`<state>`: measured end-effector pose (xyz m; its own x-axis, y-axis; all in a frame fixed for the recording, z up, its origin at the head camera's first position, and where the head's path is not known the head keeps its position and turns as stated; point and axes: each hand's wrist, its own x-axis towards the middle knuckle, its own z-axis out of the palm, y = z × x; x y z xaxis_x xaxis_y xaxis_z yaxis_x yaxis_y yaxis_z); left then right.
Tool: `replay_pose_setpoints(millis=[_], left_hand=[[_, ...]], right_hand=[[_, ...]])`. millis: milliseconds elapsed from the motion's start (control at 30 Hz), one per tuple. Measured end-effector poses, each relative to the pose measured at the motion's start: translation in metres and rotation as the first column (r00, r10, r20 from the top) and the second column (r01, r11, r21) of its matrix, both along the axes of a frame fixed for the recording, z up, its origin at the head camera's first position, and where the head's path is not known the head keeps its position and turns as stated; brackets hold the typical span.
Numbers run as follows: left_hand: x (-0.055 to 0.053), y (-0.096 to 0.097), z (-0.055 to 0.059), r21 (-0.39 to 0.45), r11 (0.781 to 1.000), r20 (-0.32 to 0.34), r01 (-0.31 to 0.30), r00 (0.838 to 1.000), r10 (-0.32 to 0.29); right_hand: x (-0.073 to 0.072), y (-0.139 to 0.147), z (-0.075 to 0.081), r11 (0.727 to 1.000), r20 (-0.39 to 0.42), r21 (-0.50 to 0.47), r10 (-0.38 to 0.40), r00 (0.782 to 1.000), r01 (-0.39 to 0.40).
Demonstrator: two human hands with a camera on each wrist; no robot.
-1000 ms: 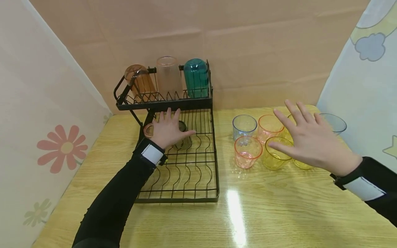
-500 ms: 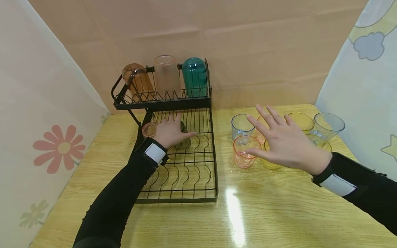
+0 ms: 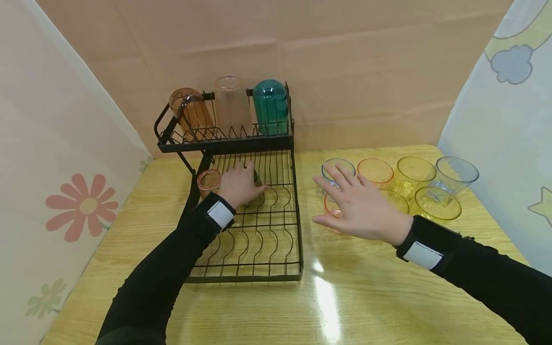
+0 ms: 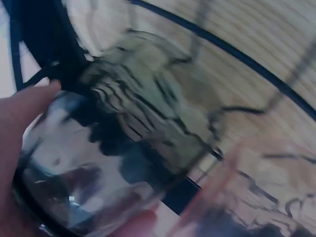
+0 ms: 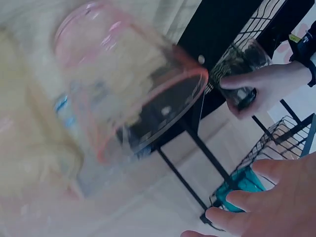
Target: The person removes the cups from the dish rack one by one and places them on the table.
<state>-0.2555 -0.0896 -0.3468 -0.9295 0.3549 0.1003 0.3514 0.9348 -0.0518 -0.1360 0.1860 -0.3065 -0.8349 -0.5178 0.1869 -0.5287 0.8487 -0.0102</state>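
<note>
On the lower tier of the black wire dish rack (image 3: 258,277), my left hand (image 3: 238,186) grips a grey-tinted glass (image 4: 148,108); the hand covers most of it in the head view. A pink glass (image 3: 209,181) stands just left of that hand. Over the group of glasses on the right, my right hand (image 3: 362,207) is spread with fingers straight, holding nothing. Nearest to it is a red-rimmed pink glass (image 5: 128,74), partly hidden by the hand in the head view.
Upside down on the upper tier are an amber glass (image 3: 194,112), a tall pale pink glass (image 3: 233,108) and a teal glass (image 3: 270,108). Right of the rack stand several more glasses, including a blue-rimmed one (image 3: 344,164), a yellow one (image 3: 415,177) and a clear one (image 3: 456,173).
My right hand has moved left and down across the glasses, uncovering the yellow and clear ones. My left hand stays at the grey glass, having shifted only slightly.
</note>
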Motion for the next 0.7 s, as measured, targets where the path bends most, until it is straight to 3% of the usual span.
replay_pose_setpoints(millis=[133,367,500,700], left_hand=[[-0.004,-0.002,-0.002,0.006,1.0,-0.036,0.026,0.999,-0.026],[-0.007,-0.003,0.001,0.035,0.999,0.033,0.036,0.999,-0.037],[-0.007,-0.005,0.009,0.021,0.999,0.065,0.049,0.997,-0.051],[-0.007,-0.013,0.027,0.062,0.996,-0.002,0.071,0.997,-0.071]], right_hand=[[-0.004,-0.012,-0.008,1.0,0.044,-0.002,-0.003,0.999,0.003],[-0.008,-0.027,-0.017,1.0,0.085,0.003,0.013,0.996,-0.013],[-0.009,-0.032,-0.021,1.0,0.081,0.016,0.008,0.997,-0.009],[-0.009,-0.037,-0.023,1.0,0.088,0.02,-0.016,0.996,0.014]])
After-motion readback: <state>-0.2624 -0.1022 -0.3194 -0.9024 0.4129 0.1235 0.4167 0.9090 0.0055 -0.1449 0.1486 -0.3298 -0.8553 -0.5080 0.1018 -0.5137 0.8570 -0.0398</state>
